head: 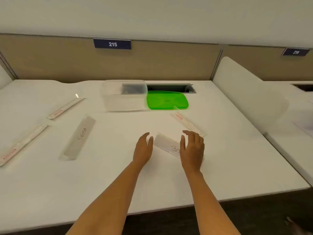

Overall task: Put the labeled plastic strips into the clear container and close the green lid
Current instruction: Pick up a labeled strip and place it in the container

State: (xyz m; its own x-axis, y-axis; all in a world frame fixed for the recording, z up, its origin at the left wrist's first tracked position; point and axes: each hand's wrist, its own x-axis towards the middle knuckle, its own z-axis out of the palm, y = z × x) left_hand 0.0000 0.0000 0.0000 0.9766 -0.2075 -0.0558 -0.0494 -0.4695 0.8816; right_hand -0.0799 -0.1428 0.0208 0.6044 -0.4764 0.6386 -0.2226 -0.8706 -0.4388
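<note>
Both forearms reach forward over the white desk, palms turned toward each other. The left hand is just left of the BETA strip, fingers straight, loosely together and spread away from the thumb; whether its fingertips touch the strip end cannot be told. The right hand covers the strip's right end, fingers wide and slightly curled, gripping nothing visible.

Positions below are given relative to the container, a clear, thin-walled rectangular tub with rounded corners, lid off, at the desk's far edge.

Far left and nearest the viewer: a long strip, frosted plastic, with a red-printed label at its near end. Left of the container: a second long strip of the same kind, lying diagonally. Left and nearer the viewer: the SIGMA strip, a wider, translucent, flat bar with handwritten lettering. Nearer the viewer and to the right: the BETA strip, same wide form, handwriting partly hidden by the right hand. Right and nearer: a narrow strip with a red label at its far end. Touching the container's right side: the lid, translucent bright green, rectangular with rounded corners, lying flat on the desk.

All strips lie outside the container.
</note>
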